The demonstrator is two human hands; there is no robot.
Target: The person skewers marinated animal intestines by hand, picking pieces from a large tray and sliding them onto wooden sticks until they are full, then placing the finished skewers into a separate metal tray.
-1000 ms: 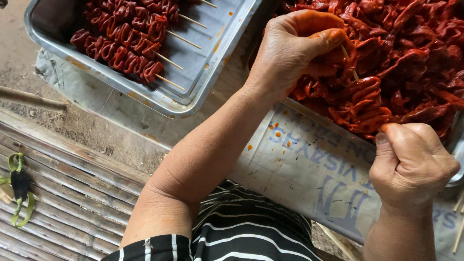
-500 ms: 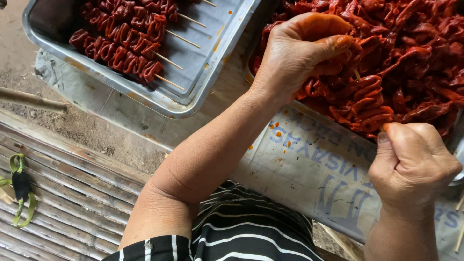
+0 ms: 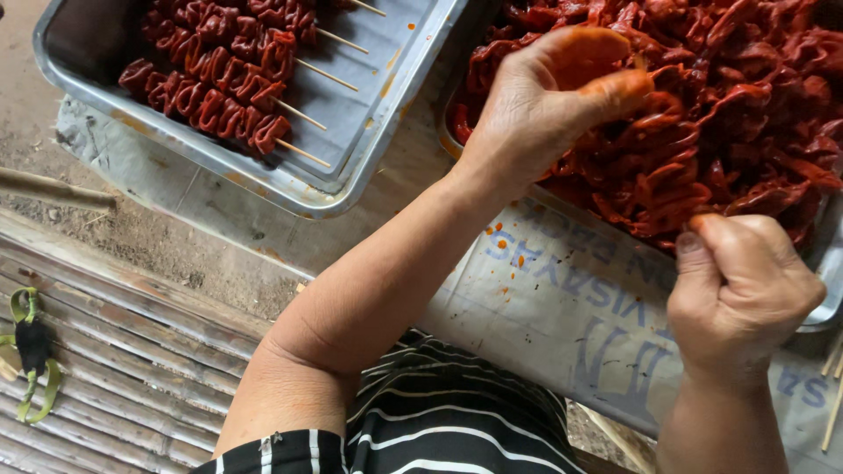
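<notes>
My left hand [image 3: 549, 101] is closed on a strip of red marinated meat at the near edge of a heaped pile of red meat strips [image 3: 729, 96] in a metal tray [image 3: 821, 263]. My right hand [image 3: 742, 285] is a fist at the tray's near rim, gripping the lower end of a thin wooden skewer threaded with folded red meat [image 3: 663, 189]. The stick itself is hidden by the meat and my fingers. Orange sauce coats the fingers of both hands.
A second metal tray [image 3: 369, 105] at upper left holds finished meat skewers [image 3: 215, 75] with sticks pointing right. Printed sacking [image 3: 571, 298] lies under the trays. A bamboo slat bench [image 3: 114, 351] is at lower left with a green strap [image 3: 31, 351]. Spare skewers [image 3: 832, 386] lie at the right edge.
My left hand pushed meat down over the skewer tip, which no longer shows. The right fist shifted slightly up and left.
</notes>
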